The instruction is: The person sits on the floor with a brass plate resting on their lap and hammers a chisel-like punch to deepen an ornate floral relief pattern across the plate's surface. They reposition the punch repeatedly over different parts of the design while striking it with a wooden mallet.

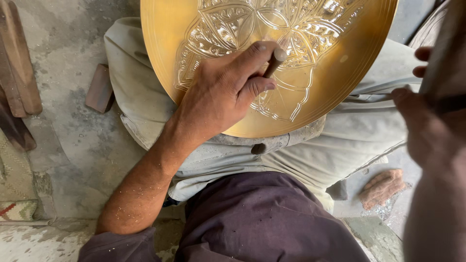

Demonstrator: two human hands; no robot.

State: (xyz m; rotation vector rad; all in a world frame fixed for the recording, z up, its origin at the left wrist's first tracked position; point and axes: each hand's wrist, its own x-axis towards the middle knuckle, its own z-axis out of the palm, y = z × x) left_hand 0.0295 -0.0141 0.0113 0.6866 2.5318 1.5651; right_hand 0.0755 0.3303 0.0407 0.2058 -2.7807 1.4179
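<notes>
A punch [275, 61] is gripped by the left hand [223, 92] on the brass plate [160, 43]. At three o'clock, a blurred tool [439, 63] is clasped by the right hand [427, 121]

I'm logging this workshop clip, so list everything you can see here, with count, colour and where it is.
plate: one, brass-gold with an engraved floral pattern, top centre, resting on the lap
chisel: one, dark, gripped over the plate's engraving
cloth: one, pale grey-beige, spread over the lap under the plate
wood pieces: a few, brown, left edge on the floor
block: one, reddish brown, on the floor left of the cloth
mat: one, woven, beige with a red and green pattern, lower left
rag: one, orange-brown, on the floor lower right
floor: grey concrete, dusty
left hand: holding the chisel on the plate
right hand: blurred at the right edge, closed round a dark tool I cannot identify
</notes>
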